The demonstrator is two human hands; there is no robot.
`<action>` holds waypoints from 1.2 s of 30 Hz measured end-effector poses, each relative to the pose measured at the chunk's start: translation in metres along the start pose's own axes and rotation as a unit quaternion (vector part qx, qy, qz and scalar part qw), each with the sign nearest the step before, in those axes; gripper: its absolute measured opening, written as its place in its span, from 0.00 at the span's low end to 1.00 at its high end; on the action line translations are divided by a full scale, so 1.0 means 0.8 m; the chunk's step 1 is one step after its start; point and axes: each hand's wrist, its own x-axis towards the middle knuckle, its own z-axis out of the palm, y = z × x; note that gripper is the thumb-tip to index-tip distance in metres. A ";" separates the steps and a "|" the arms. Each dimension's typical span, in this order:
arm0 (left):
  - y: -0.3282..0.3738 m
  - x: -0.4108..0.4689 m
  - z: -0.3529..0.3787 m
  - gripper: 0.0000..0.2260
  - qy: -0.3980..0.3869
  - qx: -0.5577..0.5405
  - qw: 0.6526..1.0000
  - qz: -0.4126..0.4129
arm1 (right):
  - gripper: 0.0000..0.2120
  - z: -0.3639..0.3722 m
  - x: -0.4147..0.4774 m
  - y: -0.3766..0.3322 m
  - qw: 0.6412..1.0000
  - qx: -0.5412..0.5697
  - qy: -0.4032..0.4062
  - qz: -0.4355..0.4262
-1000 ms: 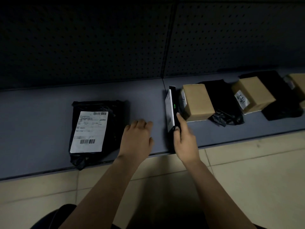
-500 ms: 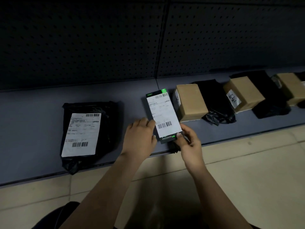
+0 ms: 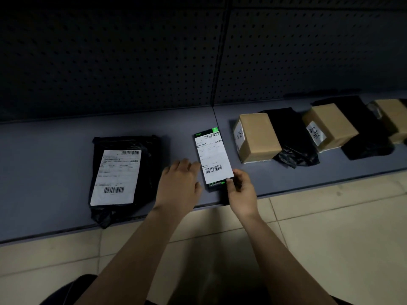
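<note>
A slim black box [image 3: 212,158] with green trim and a white shipping label lies label-up on the grey shelf [image 3: 44,150], near the front edge. My right hand [image 3: 241,191] pinches its near right corner, thumb on top. My left hand [image 3: 179,183] lies flat on the shelf with straight fingers, its fingertips against the box's left edge. A black plastic mailer bag [image 3: 123,175] with a large white label lies flat to the left of my left hand.
To the right stand a cardboard box [image 3: 257,137], a black bag [image 3: 290,139], a second cardboard box [image 3: 328,126] with a handwritten tag, another black bag and a third box at the frame edge. A dark pegboard wall [image 3: 132,62] backs the shelf. Beige floor tiles [image 3: 330,227] lie below.
The slim box stood on edge beside the cardboard box; my right hand tipped it down to the left, label up. My left hand now touches its left edge.
</note>
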 end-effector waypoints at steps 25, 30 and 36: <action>0.061 0.020 0.009 0.16 -0.010 -0.026 0.998 0.054 | 0.27 -0.077 0.051 -0.041 0.979 -0.147 0.139 -0.037; 0.084 0.029 0.007 0.16 -0.003 -0.023 0.996 0.083 | 0.16 -0.104 0.033 -0.027 0.971 0.159 0.112 0.137; 0.105 0.036 0.001 0.16 -0.018 -0.002 0.993 0.118 | 0.12 -0.130 0.033 -0.009 0.967 0.125 0.121 0.188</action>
